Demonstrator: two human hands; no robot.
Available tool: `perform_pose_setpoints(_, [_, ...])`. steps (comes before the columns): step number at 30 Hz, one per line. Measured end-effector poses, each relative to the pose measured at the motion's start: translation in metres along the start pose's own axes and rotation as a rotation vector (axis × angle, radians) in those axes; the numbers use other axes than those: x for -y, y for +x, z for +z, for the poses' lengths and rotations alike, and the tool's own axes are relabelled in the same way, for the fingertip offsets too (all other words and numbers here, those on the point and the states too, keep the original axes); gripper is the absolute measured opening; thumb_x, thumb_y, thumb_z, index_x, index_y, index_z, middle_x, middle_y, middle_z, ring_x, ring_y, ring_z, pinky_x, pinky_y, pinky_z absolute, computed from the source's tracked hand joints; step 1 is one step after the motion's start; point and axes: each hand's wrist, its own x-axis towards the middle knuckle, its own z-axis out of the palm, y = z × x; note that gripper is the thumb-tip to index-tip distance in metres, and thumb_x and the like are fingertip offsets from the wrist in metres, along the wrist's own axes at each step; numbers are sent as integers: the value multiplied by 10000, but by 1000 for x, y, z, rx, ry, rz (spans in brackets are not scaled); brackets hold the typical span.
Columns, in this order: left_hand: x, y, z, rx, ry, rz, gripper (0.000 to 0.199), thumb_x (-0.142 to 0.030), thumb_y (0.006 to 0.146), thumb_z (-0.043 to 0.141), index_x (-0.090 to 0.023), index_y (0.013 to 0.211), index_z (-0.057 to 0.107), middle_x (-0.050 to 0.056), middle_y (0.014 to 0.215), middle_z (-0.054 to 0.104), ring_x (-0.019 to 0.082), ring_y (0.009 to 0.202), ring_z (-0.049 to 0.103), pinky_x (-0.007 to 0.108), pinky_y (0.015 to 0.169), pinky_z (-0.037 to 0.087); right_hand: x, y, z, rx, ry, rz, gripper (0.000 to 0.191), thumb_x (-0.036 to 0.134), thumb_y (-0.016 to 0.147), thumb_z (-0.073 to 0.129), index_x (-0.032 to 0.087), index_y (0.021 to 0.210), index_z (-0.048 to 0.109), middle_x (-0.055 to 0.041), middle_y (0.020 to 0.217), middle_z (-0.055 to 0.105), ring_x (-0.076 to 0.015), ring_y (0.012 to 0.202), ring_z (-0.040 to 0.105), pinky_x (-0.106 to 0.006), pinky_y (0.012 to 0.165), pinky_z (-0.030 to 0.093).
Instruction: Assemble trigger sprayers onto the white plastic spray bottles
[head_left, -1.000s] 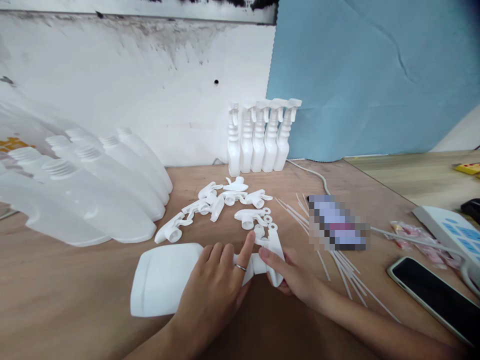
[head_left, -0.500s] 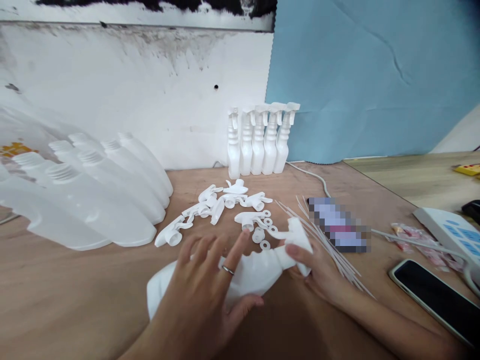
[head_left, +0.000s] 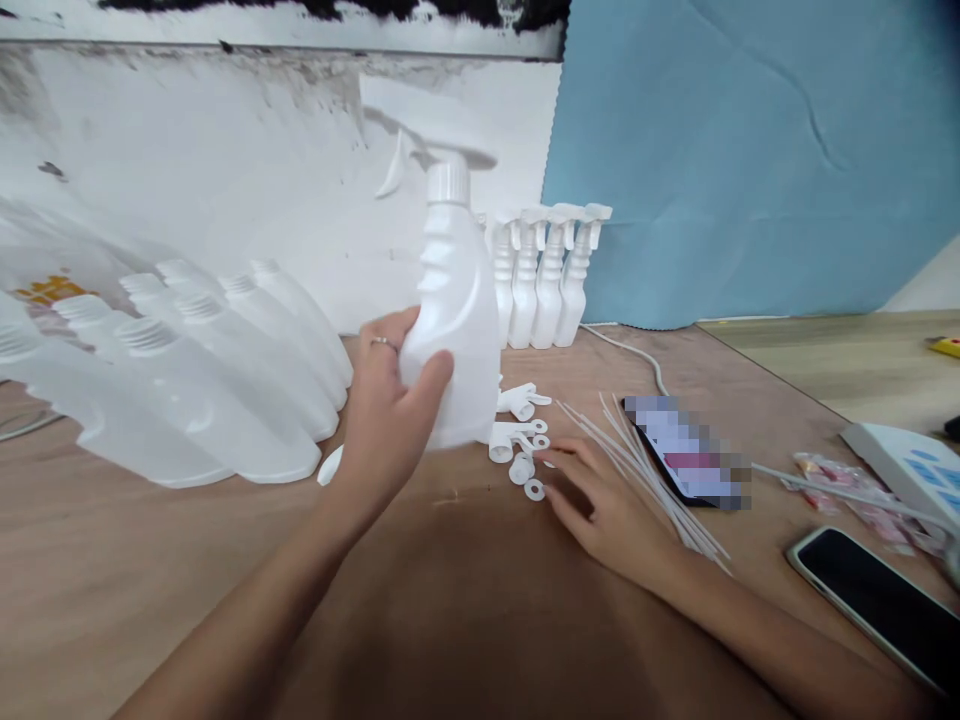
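Note:
A white spray bottle (head_left: 457,300) with its trigger head fitted is held upright above the table. My left hand (head_left: 394,390) is wrapped round its lower body, thumb across the front. The trigger sprayer on top (head_left: 431,125) points left and is slightly blurred. Low over the table, my right hand (head_left: 607,505) has its fingers apart and holds nothing that I can see. Its fingertips are beside a small washer (head_left: 535,489) and a white collar piece (head_left: 521,468). Loose trigger heads (head_left: 523,401) lie just beyond, partly hidden by the held bottle.
Open-necked bottles (head_left: 217,400) stand at the left. Several assembled spray bottles (head_left: 551,290) line the wall. Thin white tubes (head_left: 667,500) lie right of my right hand, near a blurred-out phone (head_left: 682,450). A second phone (head_left: 877,600) and a white power strip (head_left: 907,465) are farther right.
My left hand has lifted the spray bottle from lying sideways to upright, up and away from me. My right hand has let go of the trigger head and moved down to the small parts.

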Motion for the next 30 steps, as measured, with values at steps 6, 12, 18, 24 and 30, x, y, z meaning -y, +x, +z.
perform_pose_setpoints(6, [25,58,52,-153,-80,-30,497,-193,883,625,-236,1311,376,93,1290,544,286,1322,474,451,1089,407,-1,-6,13,122,-186,-46,359,146,919,532,226,1263,595,-142,1266,555,-297,1153,526,-495,981,465])
perform_pose_setpoints(12, [60,85,92,-197,59,-277,460,-164,877,590,-230,1278,374,145,1333,491,357,1319,420,541,1069,361,-1,-4,12,143,-193,-50,356,143,921,529,229,1262,583,-131,1254,569,-301,1160,510,-493,987,464])
perform_pose_setpoints(18, [85,98,126,-147,22,-344,459,-205,925,545,-194,1318,309,198,1371,442,334,1301,443,505,1064,358,-2,-3,13,162,-183,-48,346,146,932,522,205,1268,577,-135,1265,561,-298,1162,491,-496,1004,445])
perform_pose_setpoints(24, [92,111,150,-61,-7,-302,490,-171,923,556,-201,1351,318,170,1451,379,274,1356,369,423,1113,307,1,-2,11,175,-191,-36,348,148,927,529,215,1263,592,-129,1252,575,-303,1140,504,-495,972,455])
perform_pose_setpoints(30, [96,119,167,-22,-5,-355,554,-317,936,580,-192,1432,366,147,1512,348,328,1348,385,537,1109,328,2,-1,10,177,-177,-36,325,141,935,522,203,1245,596,-128,1244,580,-299,1142,495,-492,981,449])
